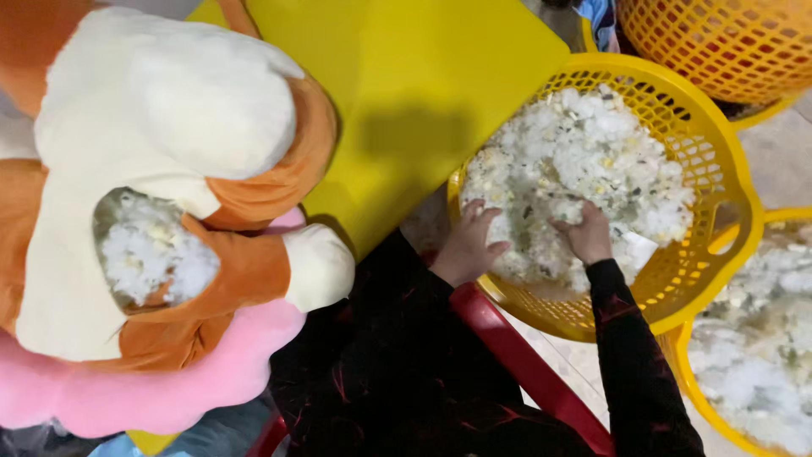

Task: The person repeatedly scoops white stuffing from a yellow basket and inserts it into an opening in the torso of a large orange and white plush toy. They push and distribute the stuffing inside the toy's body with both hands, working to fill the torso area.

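From where I watched, both hands were down in the yellow basket (719,169) on the right, buried to the fingers in the white stuffing (584,144) that filled it. The left hand (468,245) lay at the near-left edge of the heap, fingers curled into the fluff; its grip looked bunched around a clump, though the fingertips were sunk in the stuffing and I could not tell how tightly it was pressed. The right hand (584,235) rested just beside it, knuckles up, fingers bent down into the same pile, and there too I could not tell how far the grip had come together. Both black sleeves (630,364) ran back toward me across a red chair edge (524,355).

The basket stood off the corner of the yellow bench (406,101). On the bench to the left lay an orange and cream plush toy (169,110), its seam open with more white stuffing showing inside, and under it sat a pink plush (169,389). A second yellow basket (753,355) of stuffing sat at the lower right, and an orange basket (727,42) stood at the top right.
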